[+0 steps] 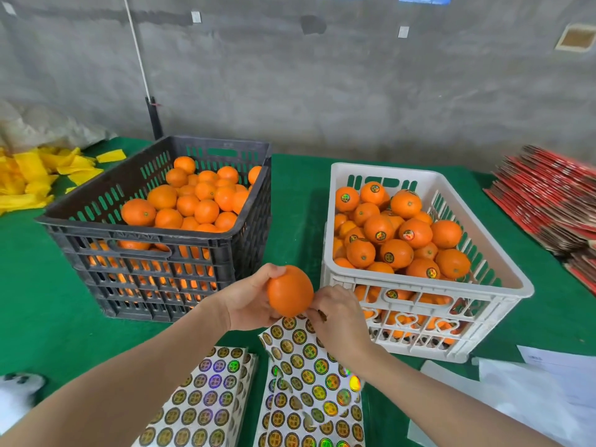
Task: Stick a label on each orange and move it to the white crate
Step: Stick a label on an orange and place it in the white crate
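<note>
Head view: the left grip (248,298) holds an orange (290,290) over the worktop's near edge, near the white crate (419,175). The right grip (338,321) pinches what looks like a label (322,313) just beside it. Pressed crooked, it could crease or cling to fingertips.

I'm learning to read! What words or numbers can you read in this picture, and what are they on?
Nothing here can be read clearly.
Round labels on the sticker sheets: printed emblem, too small to read.
Same labels on the oranges in the white crate: too small to read.
White paper on the right: faint mark, blurred.
Red cartons: print blurred.
</note>
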The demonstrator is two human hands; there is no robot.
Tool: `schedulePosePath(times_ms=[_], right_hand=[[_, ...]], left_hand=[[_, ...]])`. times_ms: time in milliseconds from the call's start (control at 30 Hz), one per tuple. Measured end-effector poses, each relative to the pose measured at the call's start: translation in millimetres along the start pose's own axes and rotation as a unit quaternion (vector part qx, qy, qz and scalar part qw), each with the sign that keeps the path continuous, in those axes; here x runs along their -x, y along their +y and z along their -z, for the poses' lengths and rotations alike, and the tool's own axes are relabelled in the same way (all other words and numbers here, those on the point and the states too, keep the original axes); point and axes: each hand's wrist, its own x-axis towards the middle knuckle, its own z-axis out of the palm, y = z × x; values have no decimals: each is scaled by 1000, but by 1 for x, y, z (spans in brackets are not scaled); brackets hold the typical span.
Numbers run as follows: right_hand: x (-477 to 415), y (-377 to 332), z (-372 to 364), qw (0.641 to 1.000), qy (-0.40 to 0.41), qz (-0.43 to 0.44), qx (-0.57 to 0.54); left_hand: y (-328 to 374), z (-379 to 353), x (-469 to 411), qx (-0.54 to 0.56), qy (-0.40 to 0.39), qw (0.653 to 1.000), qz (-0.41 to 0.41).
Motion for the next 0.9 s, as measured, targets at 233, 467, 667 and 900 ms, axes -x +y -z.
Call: schedulePosePath(times_ms=[233, 467, 667, 900], right_hand=[[5, 4, -1, 997, 40, 69, -13], [4, 6, 3, 994, 57, 93, -14], [5, 12, 0, 985, 105, 136, -11], [12, 1, 15, 978, 74, 73, -181]], left_hand=[[1, -1, -7, 51, 27, 997, 58], [3, -6, -10, 63, 35, 994, 87], [4, -6, -10, 83, 46, 990, 100], [6, 3, -4, 75, 61, 994, 59]])
